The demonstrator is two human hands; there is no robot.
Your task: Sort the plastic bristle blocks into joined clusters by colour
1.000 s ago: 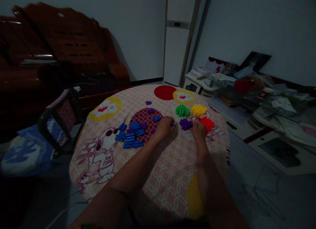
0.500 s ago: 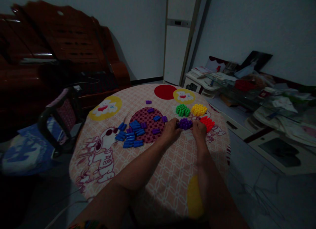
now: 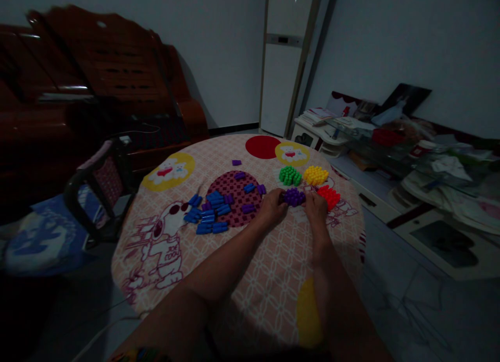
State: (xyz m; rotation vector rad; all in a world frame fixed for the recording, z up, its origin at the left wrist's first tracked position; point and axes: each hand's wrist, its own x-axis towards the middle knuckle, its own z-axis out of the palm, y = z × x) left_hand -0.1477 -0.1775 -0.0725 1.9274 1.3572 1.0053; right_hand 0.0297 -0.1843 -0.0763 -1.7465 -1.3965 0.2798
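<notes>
A tight cluster of purple plastic blocks [image 3: 294, 197] with rounded knobs on top stands on the table between my hands. My left hand [image 3: 274, 207] has its fingers closed at the cluster's left side; its fingertips are partly hidden. On the opposite side, my right hand [image 3: 315, 208] is closed against the cluster's right edge. Just behind stand a green cluster [image 3: 289, 176] and a yellow cluster [image 3: 315, 175] of the same kind. An orange-red cluster [image 3: 329, 197] sits right beside my right hand.
Loose blue blocks [image 3: 208, 216] lie in a pile to the left, with several purple ones [image 3: 248, 208] scattered among and beyond them. A patterned cloth [image 3: 250, 268] covers the round table. At the left is a chair [image 3: 91, 190]; a cluttered cabinet [image 3: 414, 195] stands at the right.
The view has shifted slightly. Both hands stay at the sides of the purple cluster, and the other clusters and loose blocks keep their places.
</notes>
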